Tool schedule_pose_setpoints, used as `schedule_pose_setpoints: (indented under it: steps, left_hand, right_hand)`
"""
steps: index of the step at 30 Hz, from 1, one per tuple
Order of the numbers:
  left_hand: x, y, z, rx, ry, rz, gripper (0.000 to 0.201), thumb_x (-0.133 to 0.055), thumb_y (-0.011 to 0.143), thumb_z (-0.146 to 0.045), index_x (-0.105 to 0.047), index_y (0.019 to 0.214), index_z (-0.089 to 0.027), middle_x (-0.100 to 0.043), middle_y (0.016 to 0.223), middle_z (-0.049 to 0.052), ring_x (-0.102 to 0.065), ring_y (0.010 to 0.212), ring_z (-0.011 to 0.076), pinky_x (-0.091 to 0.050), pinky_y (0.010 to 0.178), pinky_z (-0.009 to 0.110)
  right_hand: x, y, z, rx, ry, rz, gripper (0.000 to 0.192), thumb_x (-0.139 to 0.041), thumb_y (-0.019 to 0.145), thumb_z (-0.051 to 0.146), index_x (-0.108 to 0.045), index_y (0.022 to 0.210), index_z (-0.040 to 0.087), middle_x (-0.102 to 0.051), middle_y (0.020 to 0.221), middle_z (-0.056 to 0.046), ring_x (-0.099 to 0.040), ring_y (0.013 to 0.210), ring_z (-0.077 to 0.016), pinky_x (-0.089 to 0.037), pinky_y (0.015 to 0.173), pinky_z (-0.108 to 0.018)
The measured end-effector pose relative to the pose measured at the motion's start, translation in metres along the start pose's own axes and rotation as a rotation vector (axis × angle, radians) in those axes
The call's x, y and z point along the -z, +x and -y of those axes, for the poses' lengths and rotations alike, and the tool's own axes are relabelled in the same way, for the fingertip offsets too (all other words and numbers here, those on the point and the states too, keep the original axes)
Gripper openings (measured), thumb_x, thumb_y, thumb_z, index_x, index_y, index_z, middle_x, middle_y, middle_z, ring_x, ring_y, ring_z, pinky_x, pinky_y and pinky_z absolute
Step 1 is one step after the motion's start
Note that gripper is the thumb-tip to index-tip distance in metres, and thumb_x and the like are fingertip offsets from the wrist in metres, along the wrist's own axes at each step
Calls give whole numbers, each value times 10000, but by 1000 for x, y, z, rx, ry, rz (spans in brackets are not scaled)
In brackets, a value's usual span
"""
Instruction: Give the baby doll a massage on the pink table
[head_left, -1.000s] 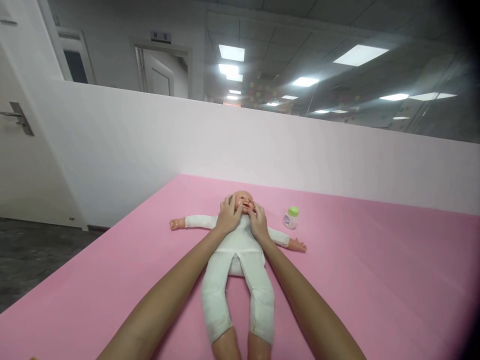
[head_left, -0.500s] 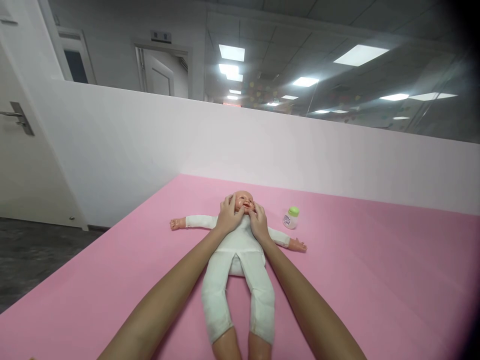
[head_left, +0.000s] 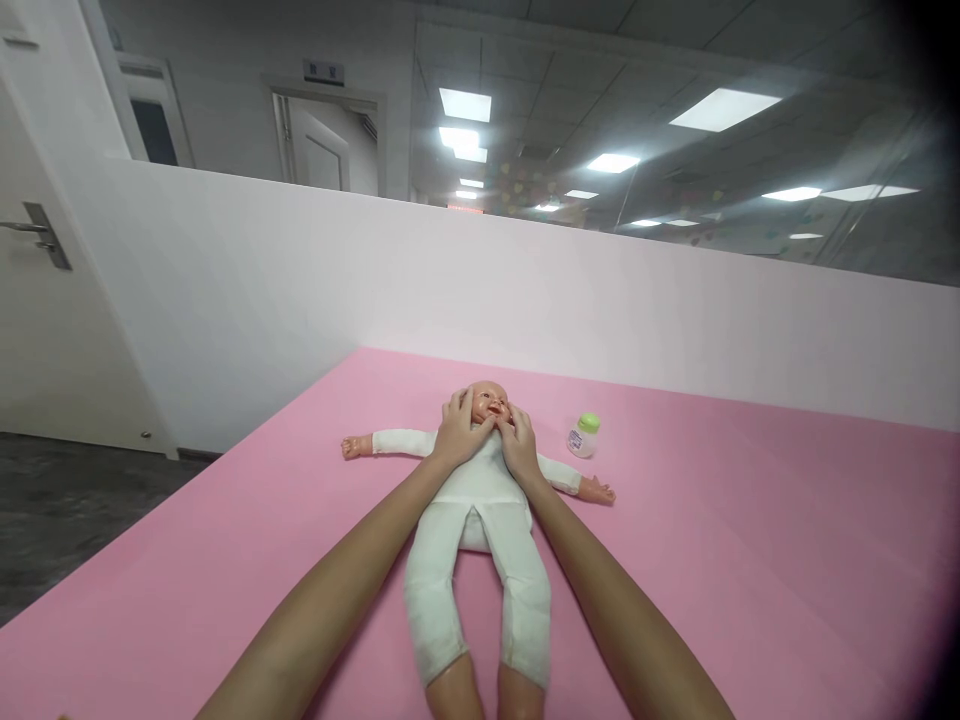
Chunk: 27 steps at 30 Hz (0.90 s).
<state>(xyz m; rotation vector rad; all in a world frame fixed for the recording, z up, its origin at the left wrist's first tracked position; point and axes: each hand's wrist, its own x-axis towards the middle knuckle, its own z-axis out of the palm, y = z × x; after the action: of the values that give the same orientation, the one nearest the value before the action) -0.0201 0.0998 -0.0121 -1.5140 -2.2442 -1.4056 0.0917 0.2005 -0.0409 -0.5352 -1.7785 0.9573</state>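
A baby doll in white cloth lies on its back on the pink table, arms spread wide and legs toward me. My left hand cups the left side of the doll's head, fingers curved along its cheek. On the other side, my right hand wraps the opposite cheek. Both thumbs rest around the doll's chin, just under its mouth. The undersides of my fingers are hidden against the head. To the right of my right hand stands a small clear bottle with a green cap.
The pink tabletop meets a low white wall at the back. Its left edge drops to a dark floor. A white door with a metal handle is at far left. Glass rises above the wall.
My thumbs have drawn slightly closer together below the doll's mouth. The doll and the bottle stay in place, and both hands remain on the head.
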Motion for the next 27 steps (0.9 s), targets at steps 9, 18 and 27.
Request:
schedule_pose_setpoints:
  steps: [9,18,27]
  left_hand:
    - [2,0,-2,-12,-4,7,675,-547,957,-436,-373,1568,-207,-394,1559,125,-367,1418,341,-416,1146,472]
    - [1,0,1,-17,-10,13,684,-536,965,-473,-356,1576,-222,-389,1564,118,-360,1425,343,-411,1147,479]
    - [-1,0,2,-34,-9,-9,704,-556,955,-472,-374,1568,-179,-400,1555,134,-365,1410,348,-382,1172,492]
  right_hand:
    - [1,0,0,-12,-2,-3,542,-505,906,453,-591,1373,191,-576,1411,-144,-500,1363,-282,-379,1178,-463]
    - [0,0,-2,-29,17,-8,543,-523,906,467,-596,1363,183,-586,1392,-145,-528,1329,-283,-401,1152,-447]
    - [-1,1,-6,-11,8,-15,569,-544,897,496,-592,1373,189,-588,1391,-143,-521,1341,-285,-398,1158,-446]
